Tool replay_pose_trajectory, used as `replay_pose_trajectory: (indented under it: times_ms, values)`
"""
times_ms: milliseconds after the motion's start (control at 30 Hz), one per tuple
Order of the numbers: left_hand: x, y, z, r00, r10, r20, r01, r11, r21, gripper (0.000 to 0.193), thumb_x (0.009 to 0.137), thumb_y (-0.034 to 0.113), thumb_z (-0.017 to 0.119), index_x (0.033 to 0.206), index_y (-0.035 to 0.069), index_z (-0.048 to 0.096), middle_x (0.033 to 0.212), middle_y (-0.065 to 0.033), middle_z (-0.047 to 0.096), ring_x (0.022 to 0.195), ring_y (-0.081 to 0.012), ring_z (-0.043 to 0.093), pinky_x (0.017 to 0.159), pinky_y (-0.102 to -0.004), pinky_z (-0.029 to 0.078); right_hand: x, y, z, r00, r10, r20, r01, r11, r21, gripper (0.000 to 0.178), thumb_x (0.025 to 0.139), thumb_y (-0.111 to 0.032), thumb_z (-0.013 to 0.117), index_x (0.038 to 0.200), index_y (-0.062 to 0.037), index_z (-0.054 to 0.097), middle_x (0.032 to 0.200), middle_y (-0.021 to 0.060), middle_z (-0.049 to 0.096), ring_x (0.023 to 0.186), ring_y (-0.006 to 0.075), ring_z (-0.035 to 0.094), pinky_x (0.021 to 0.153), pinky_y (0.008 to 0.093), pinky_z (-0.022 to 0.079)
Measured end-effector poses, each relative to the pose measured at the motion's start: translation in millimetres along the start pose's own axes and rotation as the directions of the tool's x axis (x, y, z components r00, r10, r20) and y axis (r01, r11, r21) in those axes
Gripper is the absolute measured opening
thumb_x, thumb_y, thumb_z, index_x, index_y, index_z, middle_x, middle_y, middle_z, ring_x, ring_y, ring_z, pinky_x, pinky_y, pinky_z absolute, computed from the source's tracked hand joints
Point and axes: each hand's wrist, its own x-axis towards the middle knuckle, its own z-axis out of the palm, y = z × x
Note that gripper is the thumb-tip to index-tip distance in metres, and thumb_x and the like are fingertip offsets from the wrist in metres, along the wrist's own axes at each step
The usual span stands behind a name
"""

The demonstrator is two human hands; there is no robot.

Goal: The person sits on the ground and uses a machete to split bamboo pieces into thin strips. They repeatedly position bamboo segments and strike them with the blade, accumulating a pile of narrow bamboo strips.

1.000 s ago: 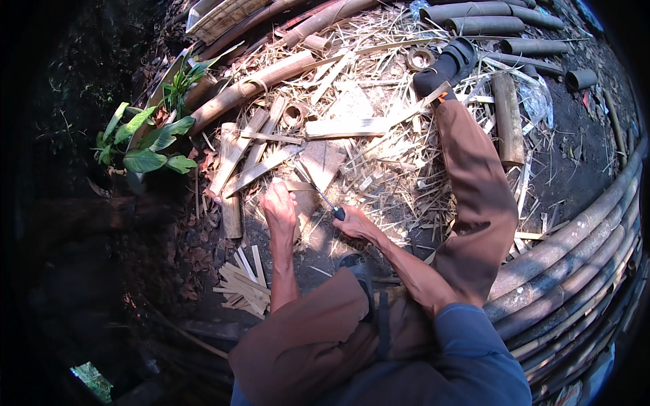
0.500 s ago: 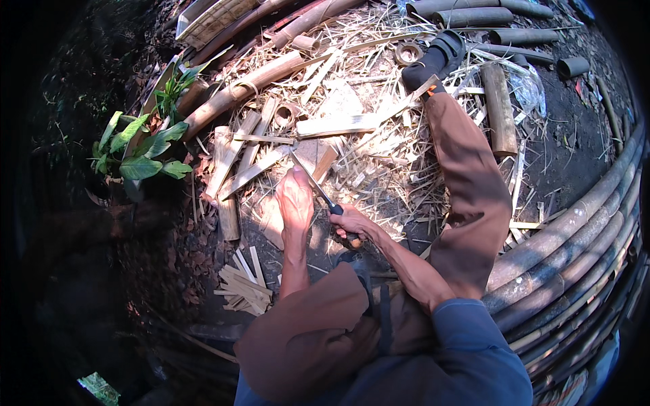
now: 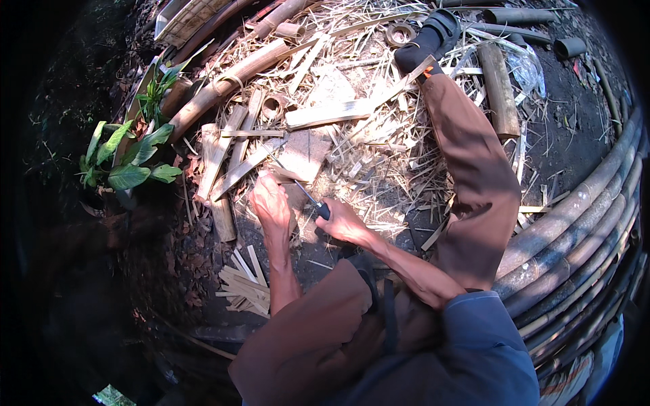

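Observation:
In my right hand is a knife, its black handle inside my closed fingers. The thin blade points away and to the left, toward a wooden block on the ground. My left hand is closed beside the near left side of this block, close to the blade. What its fingers grip is hidden. Split bamboo pieces lie just beyond my left hand. A small pile of thin bamboo slats is left of my left forearm.
Shavings cover the ground ahead. A pale bamboo piece lies past the block. Long bamboo poles curve along the right. A leafy plant and a thick bamboo length stand at the left; a short log lies right of my outstretched leg.
My right hand and the knife have moved slightly left and away from me. My left hand has shifted left and a little nearer. The whole view has also shifted slightly.

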Motion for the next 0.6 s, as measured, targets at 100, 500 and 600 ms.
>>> replay_pose_trajectory:
  times_ms: [100,500,600]
  values:
    - [-14,-6,-2,0.996,0.088,0.006,-0.088,0.990,0.110,0.047,0.105,0.032,0.032,0.082,-0.002,0.054,0.062,-0.0066,0.054,0.051,-0.0127,0.053,0.047,-0.0281,0.044,5,-18,6,0.996,-0.093,0.012,0.094,0.991,-0.094,0.026,0.080,-0.018,0.062,0.096,0.0017,0.057,0.077,0.0167,0.063,0.068,0.0305,0.063,0.065,0.0435,0.048]
    - [-1,-162,-120,0.829,0.014,-0.560,0.360,0.752,0.552,0.052,0.101,0.039,0.035,0.104,-0.007,0.058,0.104,-0.0221,0.058,0.096,-0.0312,0.058,0.085,-0.0434,0.045,17,58,5,0.998,0.044,0.048,-0.041,0.997,-0.062,0.022,0.078,-0.021,0.063,0.087,-0.0019,0.055,0.065,0.0081,0.055,0.060,0.0178,0.055,0.055,0.0371,0.043]
    - [-2,-106,-64,0.842,0.072,-0.534,0.175,0.901,0.398,0.042,0.100,0.030,0.046,0.110,-0.009,0.055,0.120,-0.0263,0.049,0.111,-0.0369,0.049,0.095,-0.0482,0.038,9,63,-6,0.993,0.122,0.004,-0.121,0.988,-0.095,0.028,0.080,-0.024,0.063,0.095,-0.0021,0.057,0.071,0.0113,0.059,0.067,0.0227,0.059,0.062,0.0380,0.046]
